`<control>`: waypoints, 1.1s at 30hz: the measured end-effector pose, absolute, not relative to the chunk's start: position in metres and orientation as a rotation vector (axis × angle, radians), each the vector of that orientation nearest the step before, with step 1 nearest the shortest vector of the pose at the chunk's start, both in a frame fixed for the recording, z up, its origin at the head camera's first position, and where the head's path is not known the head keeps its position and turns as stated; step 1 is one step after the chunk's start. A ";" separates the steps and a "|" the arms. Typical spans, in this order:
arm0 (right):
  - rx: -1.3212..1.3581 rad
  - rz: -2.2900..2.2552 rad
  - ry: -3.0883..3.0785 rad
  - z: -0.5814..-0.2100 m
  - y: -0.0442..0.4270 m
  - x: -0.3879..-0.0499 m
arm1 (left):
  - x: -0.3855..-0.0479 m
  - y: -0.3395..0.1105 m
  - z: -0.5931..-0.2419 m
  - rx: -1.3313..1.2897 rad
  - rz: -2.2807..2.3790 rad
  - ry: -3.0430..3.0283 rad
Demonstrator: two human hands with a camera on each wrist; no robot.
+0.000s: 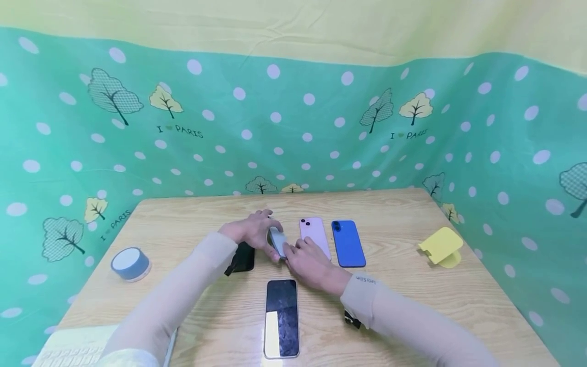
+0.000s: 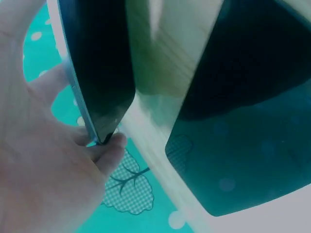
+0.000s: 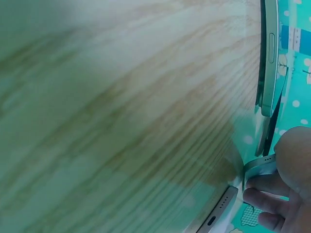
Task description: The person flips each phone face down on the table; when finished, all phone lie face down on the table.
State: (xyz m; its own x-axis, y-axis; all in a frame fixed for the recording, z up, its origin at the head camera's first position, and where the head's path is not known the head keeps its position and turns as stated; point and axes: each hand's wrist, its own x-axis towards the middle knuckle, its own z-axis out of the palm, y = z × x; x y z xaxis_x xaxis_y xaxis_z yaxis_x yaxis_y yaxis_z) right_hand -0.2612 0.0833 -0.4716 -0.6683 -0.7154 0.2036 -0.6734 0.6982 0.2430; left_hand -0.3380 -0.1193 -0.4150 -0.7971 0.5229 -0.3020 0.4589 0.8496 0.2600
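A pale blue phone (image 1: 278, 242) is tilted up on edge between both hands near the middle of the table. My left hand (image 1: 254, 230) grips it along its sides; the left wrist view shows the phone's dark screen (image 2: 99, 63) and fingertips curled at its lower corner. At the phone's near end, my right hand (image 1: 312, 262) pinches the corner, with thumb and fingers (image 3: 269, 184) on either side in the right wrist view. Beside the right hand lies a lilac phone (image 1: 315, 234), back up. A black-screened phone (image 1: 245, 257) lies partly under the left wrist.
Right of the lilac phone is a blue phone (image 1: 349, 244), back up. Another phone (image 1: 282, 318) lies screen up in front. A blue-and-white round object (image 1: 131, 263) stands left, a yellow stand-like piece (image 1: 441, 244) right. A white keyboard (image 1: 73, 349) occupies the near-left corner.
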 end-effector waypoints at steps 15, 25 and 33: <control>1.086 -0.184 -2.741 -0.468 0.088 -0.268 | -0.339 -0.122 -0.441 0.797 0.185 2.715; 1.071 -0.327 -2.703 -0.471 0.078 -0.273 | -0.342 -0.112 -0.444 0.906 0.196 2.700; 1.073 -0.333 -2.737 -0.466 0.080 -0.276 | -0.343 -0.114 -0.443 0.937 0.206 2.646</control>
